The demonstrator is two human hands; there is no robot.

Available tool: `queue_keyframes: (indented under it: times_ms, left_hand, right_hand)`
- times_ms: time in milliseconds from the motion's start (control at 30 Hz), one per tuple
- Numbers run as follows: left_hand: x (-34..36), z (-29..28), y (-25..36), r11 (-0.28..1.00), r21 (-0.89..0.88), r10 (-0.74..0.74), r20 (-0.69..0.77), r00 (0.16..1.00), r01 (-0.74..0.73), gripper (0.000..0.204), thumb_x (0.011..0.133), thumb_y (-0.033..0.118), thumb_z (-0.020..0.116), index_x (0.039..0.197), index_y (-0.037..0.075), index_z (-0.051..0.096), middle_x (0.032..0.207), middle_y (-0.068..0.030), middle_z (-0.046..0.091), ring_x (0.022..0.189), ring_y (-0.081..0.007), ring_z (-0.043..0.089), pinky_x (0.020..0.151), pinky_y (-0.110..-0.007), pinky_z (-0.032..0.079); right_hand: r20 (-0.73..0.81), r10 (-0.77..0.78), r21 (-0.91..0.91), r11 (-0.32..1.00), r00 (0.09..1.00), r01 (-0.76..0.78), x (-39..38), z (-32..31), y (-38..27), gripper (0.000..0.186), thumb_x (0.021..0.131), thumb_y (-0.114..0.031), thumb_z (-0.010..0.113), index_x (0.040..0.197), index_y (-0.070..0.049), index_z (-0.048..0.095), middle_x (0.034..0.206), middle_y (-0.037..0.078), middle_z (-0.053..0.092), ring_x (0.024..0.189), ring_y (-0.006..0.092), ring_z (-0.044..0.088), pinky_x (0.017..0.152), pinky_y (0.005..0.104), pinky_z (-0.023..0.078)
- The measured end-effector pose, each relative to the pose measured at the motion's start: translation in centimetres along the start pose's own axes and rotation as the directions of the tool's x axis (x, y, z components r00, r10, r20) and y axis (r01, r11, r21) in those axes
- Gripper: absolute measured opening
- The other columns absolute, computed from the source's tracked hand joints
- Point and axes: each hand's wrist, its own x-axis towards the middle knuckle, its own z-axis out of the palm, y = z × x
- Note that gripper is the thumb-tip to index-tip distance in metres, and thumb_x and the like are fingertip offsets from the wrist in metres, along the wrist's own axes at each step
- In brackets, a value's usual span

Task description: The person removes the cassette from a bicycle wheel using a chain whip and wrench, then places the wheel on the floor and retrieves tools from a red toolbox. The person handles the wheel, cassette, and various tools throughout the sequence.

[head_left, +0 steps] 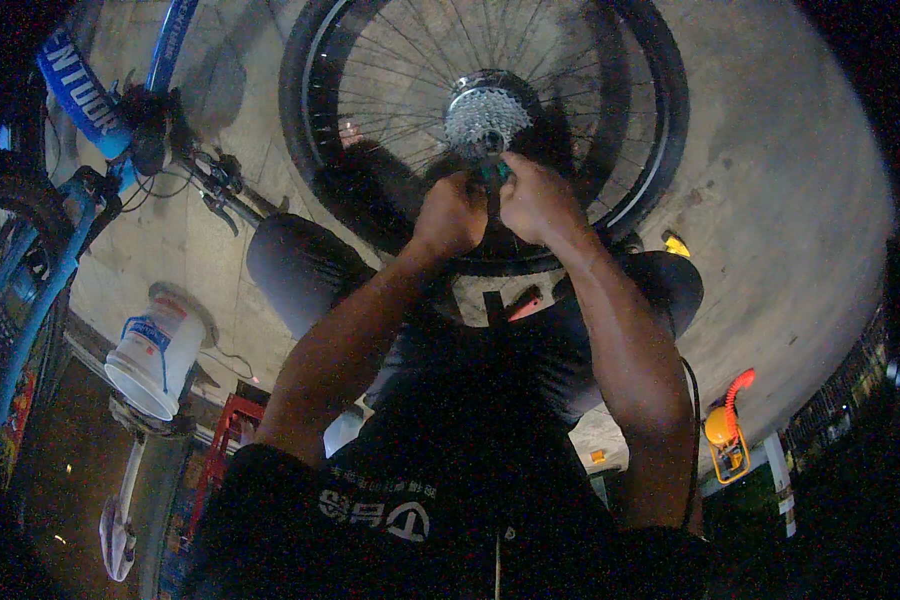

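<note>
A bicycle wheel with a black tyre (pixel 300 130) lies before me, its silver sprocket cassette (pixel 488 115) facing up at the hub. My left hand (pixel 453 213) is closed in a fist just below the cassette, over the spokes; whatever its fingers hold is hidden. Close beside it, my right hand (pixel 540 203) is curled, thumb and forefinger at the hub's lower edge. Between the two hands shows a small teal-green thing (pixel 497 174), pinched at the right fingertips. Its kind is too dark and small to tell.
A blue bicycle (pixel 82 100) stands at the left, its handlebar reaching toward my left knee. Behind it is a white bucket (pixel 158 355). A red object (pixel 525 308) lies between my legs. At right are a yellow object (pixel 676 244) and an orange device with a red ribbed tube (pixel 725 428).
</note>
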Motion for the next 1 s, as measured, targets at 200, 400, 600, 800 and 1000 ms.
queue_keyframes:
  times_ms: [200,400,600,800,1000]
  left_hand:
    - [-0.5,0.9,-0.5,0.988,-0.156,-0.003,-0.084,0.996,-0.01,0.021,0.083,0.016,0.053,0.089,-0.004,0.06,0.085,-0.0301,0.061,0.084,-0.0478,0.059,0.071,-0.048,0.047]
    - [-0.4,2.1,-1.0,0.968,-0.245,-0.089,-0.132,0.987,0.054,0.019,0.084,0.013,0.052,0.089,-0.004,0.06,0.086,-0.0298,0.061,0.084,-0.0477,0.058,0.072,-0.048,0.047]
    - [-0.5,3.6,-2.2,0.967,-0.255,-0.042,-0.191,0.981,-0.008,0.023,0.086,0.012,0.052,0.098,-0.003,0.062,0.089,-0.0253,0.065,0.082,-0.0394,0.063,0.073,-0.042,0.048]
    - [-1.2,4.1,0.4,0.686,-0.639,-0.468,-0.022,0.883,0.348,0.022,0.087,0.01,0.051,0.101,-0.003,0.063,0.087,-0.0154,0.067,0.075,-0.0227,0.061,0.072,-0.035,0.047]
    - [-2.0,4.8,1.1,0.884,-0.433,-0.28,-0.186,0.942,0.177,0.024,0.089,0.012,0.051,0.102,-0.004,0.063,0.09,-0.0154,0.067,0.076,-0.0208,0.06,0.071,-0.035,0.047]
  right_hand:
    - [-0.046,0.018,0.057,0.998,0.999,-0.015,-0.1,0.5,0.5,0.046,0.083,-0.018,0.047,0.126,-0.003,0.054,0.116,0.025,0.059,0.106,0.0383,0.058,0.091,0.0418,0.046]
    - [-0.008,0.045,-0.009,0.999,0.999,-0.045,-0.1,0.0,-0.2,0.046,0.082,-0.017,0.047,0.125,-0.003,0.055,0.115,0.025,0.059,0.107,0.0381,0.058,0.093,0.0415,0.045]
    - [0.082,-0.083,-0.168,0.981,0.993,0.096,0.8,-1.4,-0.5,0.044,0.081,-0.018,0.053,0.12,0.0,0.057,0.11,0.025,0.062,0.103,0.0392,0.059,0.09,0.0436,0.047]
    - [0.194,-0.149,-0.347,0.914,0.97,0.21,2.2,-2.5,-0.9,0.04,0.08,-0.019,0.054,0.114,0.001,0.061,0.109,0.025,0.062,0.102,0.0395,0.06,0.09,0.0443,0.047]
    - [0.093,-0.12,-0.235,0.962,0.988,0.139,1.2,-2.5,-1.1,0.043,0.082,-0.023,0.052,0.116,0.003,0.059,0.111,0.025,0.061,0.106,0.0391,0.058,0.095,0.0425,0.045]
